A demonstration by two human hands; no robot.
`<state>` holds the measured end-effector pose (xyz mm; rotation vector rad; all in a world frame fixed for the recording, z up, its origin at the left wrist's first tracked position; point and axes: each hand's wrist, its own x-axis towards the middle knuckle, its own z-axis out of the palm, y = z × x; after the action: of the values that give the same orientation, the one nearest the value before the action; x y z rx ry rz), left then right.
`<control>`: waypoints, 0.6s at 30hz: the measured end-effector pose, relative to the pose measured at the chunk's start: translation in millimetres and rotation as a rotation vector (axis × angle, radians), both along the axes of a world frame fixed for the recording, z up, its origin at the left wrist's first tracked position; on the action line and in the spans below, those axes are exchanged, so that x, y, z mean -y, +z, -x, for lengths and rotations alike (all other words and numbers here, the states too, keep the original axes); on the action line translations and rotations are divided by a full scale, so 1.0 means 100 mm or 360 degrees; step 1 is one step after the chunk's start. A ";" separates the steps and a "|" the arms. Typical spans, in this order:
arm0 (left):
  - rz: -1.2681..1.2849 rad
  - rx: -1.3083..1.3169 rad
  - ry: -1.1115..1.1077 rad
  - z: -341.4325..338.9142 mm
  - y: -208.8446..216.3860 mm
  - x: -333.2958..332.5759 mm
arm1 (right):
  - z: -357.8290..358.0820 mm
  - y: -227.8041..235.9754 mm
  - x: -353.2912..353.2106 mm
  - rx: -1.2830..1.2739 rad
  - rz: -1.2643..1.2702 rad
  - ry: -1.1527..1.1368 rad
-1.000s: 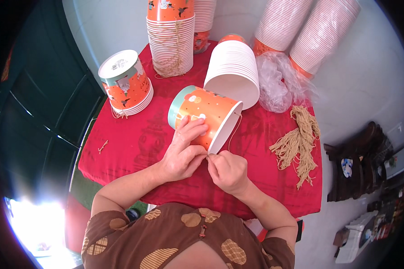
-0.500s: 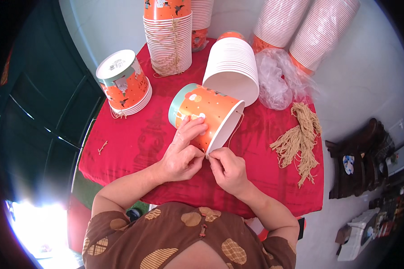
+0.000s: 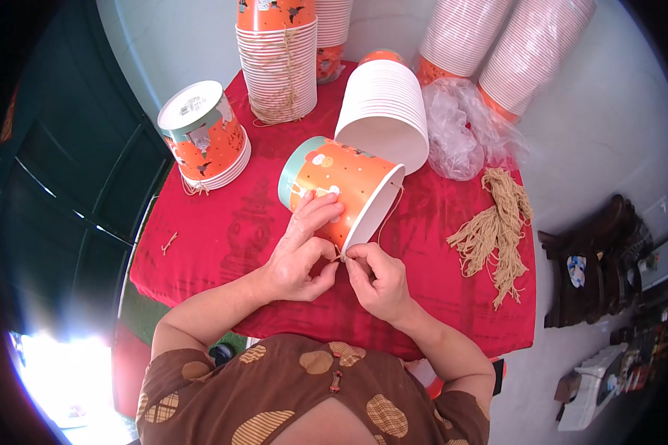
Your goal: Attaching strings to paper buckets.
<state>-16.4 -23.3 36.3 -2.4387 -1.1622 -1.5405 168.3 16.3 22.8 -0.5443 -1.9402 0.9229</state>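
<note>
An orange paper bucket (image 3: 356,182) with a pale green base band lies tilted on its side in front of me, its white rim facing right. My left hand (image 3: 302,248) steadies it, the outer fingers spread on its printed wall, thumb and index curled at the rim's near edge. At that same edge, my right hand (image 3: 378,276) pinches the end of a thin tan string (image 3: 391,213). The string loops from the rim's far side across the opening. Fingertips partly hide where it meets the bucket.
A bundle of tan strings (image 3: 497,230) lies at the right of the red tablecloth (image 3: 200,256). Upside-down buckets (image 3: 208,141) stand at left. Behind are a tall strung stack (image 3: 278,74), a lying white stack (image 3: 382,93), wrapped stacks (image 3: 534,55) and a crumpled plastic bag (image 3: 456,133).
My left thumb and index have parted slightly at the rim, and my right fingers have shifted a little there. The bucket stays nearly in place.
</note>
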 end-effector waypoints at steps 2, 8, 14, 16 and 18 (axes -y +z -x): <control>0.0042 0.0026 -0.0026 0.00 0.00 0.00 | 0.00 -0.01 -0.01 -0.0001 -0.0045 -0.0018; 0.0046 -0.0005 0.0018 -0.02 -0.01 0.00 | 0.01 -0.03 -0.02 0.0005 -0.0104 -0.0039; -0.0014 -0.0065 0.0062 0.00 -0.04 -0.02 | 0.02 -0.02 -0.02 -0.0002 -0.0143 -0.0047; -0.0014 -0.0065 0.0066 -0.01 -0.03 -0.01 | 0.01 -0.02 -0.02 0.0002 -0.0155 -0.0048; -0.0014 -0.0065 0.0072 -0.02 -0.03 -0.01 | 0.02 -0.02 -0.03 0.0006 -0.0169 -0.0049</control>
<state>-14.4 -22.7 33.7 -2.4092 -1.1919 -1.4733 166.8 19.6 20.7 -0.5133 -1.9665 0.7952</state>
